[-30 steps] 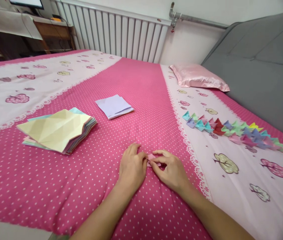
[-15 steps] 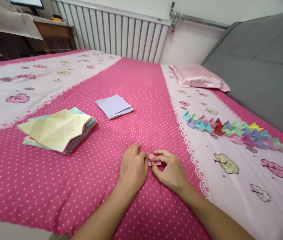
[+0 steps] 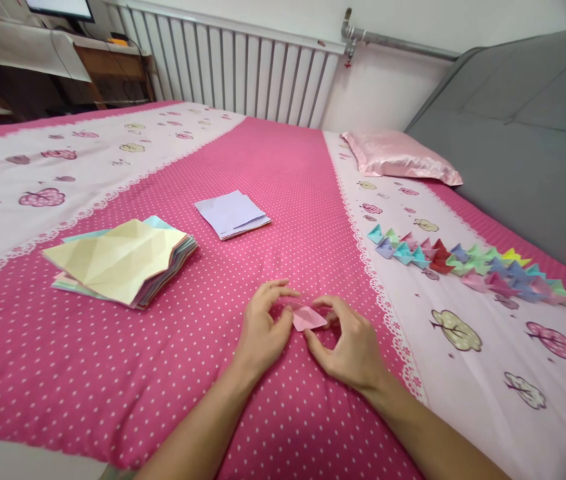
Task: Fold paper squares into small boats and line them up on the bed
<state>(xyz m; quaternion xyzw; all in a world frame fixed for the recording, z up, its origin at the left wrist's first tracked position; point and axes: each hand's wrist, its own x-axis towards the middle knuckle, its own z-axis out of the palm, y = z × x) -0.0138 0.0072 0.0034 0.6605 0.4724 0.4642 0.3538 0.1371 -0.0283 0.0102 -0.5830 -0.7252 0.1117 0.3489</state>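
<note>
A small piece of pink folded paper (image 3: 309,319), shaped like a flat diamond, is between my two hands just above the pink dotted bedspread. My left hand (image 3: 265,330) holds its left end, the thumb against the paper and the other fingers curved over beyond it. With curled fingers at the right tip and the thumb by the lower edge, my right hand (image 3: 351,343) loosely grips the other side. The undersides of the fingers are partly hidden.
Creased paper sheets (image 3: 117,260) lie stacked at the left. Beyond my hands is a smaller pile of lilac squares (image 3: 233,215). Several colourful folded paper boats (image 3: 473,263) stand in rows at the right, below a pink pillow (image 3: 403,159).
Both hands have loosened and spread their fingers around the pink paper. More of the paper now shows, as a diamond. The view has shifted slightly.
</note>
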